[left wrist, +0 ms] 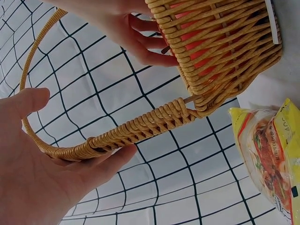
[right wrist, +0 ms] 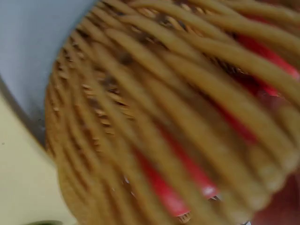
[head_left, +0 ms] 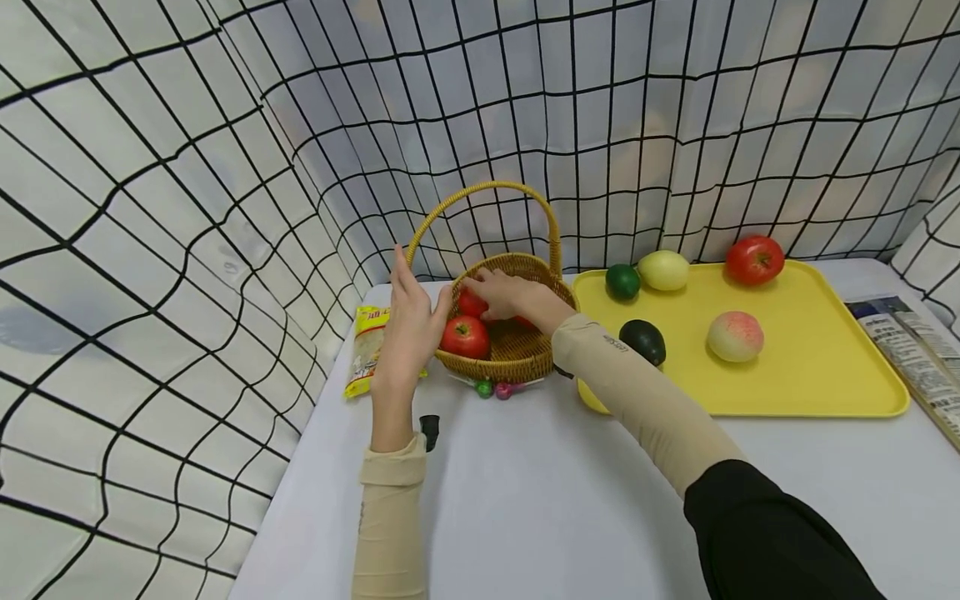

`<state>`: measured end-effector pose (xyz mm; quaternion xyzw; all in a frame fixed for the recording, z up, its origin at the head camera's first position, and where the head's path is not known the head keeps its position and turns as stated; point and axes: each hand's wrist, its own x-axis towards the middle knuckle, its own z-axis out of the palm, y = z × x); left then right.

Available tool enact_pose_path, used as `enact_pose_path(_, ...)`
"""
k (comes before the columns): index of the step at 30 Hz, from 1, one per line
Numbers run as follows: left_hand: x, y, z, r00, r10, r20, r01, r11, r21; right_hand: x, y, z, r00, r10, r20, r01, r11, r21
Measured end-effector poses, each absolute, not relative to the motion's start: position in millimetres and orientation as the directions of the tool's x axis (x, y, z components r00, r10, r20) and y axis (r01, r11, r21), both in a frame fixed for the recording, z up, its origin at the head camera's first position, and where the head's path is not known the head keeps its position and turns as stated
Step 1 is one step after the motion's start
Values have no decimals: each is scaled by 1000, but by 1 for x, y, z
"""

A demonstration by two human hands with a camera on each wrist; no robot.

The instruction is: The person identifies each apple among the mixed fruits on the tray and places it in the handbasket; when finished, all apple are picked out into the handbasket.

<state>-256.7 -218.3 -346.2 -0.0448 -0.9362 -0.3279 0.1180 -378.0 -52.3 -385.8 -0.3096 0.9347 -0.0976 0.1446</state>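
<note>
A woven basket [head_left: 517, 369] with a tall arched handle [head_left: 491, 185] stands on the white table, holding red apples [head_left: 465, 337]. My left hand [head_left: 408, 329] is raised at the basket's left side, fingers straight; in the left wrist view the handle [left wrist: 136, 129] passes between its thumb and fingers, touching the fingers. My right hand [head_left: 510, 296] reaches over the rim into the basket, its fingers bent round a red apple [head_left: 471, 302] at the back left. In the right wrist view the weave [right wrist: 140, 103] fills most of the picture, red showing through the gaps.
Right of the basket, a yellow tray [head_left: 810, 392] carries a red apple [head_left: 754, 260], a lemon [head_left: 663, 271], a peach [head_left: 735, 337] and two dark green fruits [head_left: 642, 342]. A yellow food packet [head_left: 367, 350] lies left. Small lollipops [head_left: 504, 390] lie before the basket. Black netting surrounds the table.
</note>
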Motion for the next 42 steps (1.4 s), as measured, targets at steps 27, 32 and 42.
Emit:
enact_pose_path(27,-257,-217,-344,-973,4,229,145,788,598,-340,4,-333,-707,-704,-66,-661,691,-294)
enact_pose_path(32,-256,-218,-344,-969,4,247,155,789,594,-312,35,-299,-713,-683,158,-691,645,-327)
enact_pose_path(42,-256,-219,-345,-965,5,261,165,785,597,-230,132,-305,-624,-534,571,-766,561,-314)
